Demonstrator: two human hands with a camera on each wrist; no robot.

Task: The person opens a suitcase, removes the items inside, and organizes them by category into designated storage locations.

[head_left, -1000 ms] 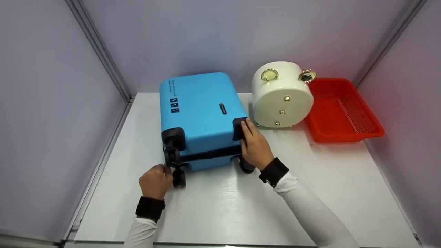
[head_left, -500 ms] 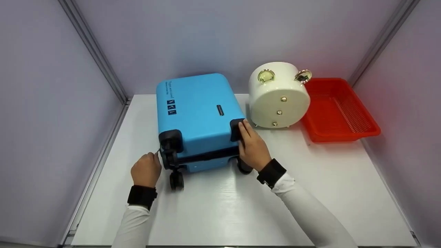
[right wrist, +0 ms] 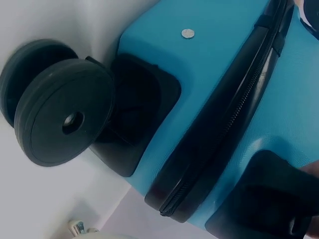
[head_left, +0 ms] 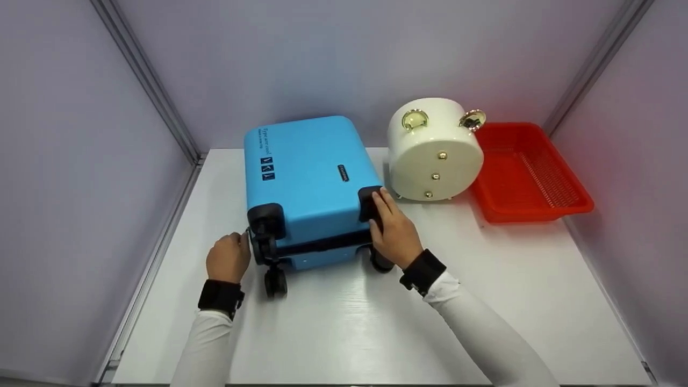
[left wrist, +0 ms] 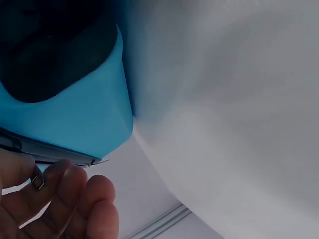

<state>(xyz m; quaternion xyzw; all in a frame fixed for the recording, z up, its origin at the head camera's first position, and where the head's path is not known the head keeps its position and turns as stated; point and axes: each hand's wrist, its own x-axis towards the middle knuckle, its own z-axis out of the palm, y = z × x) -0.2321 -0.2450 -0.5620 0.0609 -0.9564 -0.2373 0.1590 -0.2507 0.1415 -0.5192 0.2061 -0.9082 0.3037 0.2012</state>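
Note:
A blue hard-shell suitcase (head_left: 317, 161) lies flat on the table with its wheeled end facing me. My left hand (head_left: 228, 258) is at its left side, just behind a black wheel (head_left: 275, 282). In the left wrist view, the thumb and forefinger pinch a small metal zipper pull (left wrist: 38, 181) beside the black zip seam (left wrist: 50, 149). My right hand (head_left: 396, 231) rests on the black corner guard (head_left: 370, 204) at the near right, fingers extended. The right wrist view shows the zipper (right wrist: 234, 114) on the wheeled end closed along its visible length.
A round cream case (head_left: 436, 156) with gold ear-like fittings stands right of the suitcase. Beside it sits a red plastic basket (head_left: 516, 212). Pale panels enclose the white table (head_left: 344, 338) at the back and both sides.
My left hand has moved from beside the lower left wheel up and left to the suitcase's left side. The right hand keeps its place on the corner, and the suitcase lies as before.

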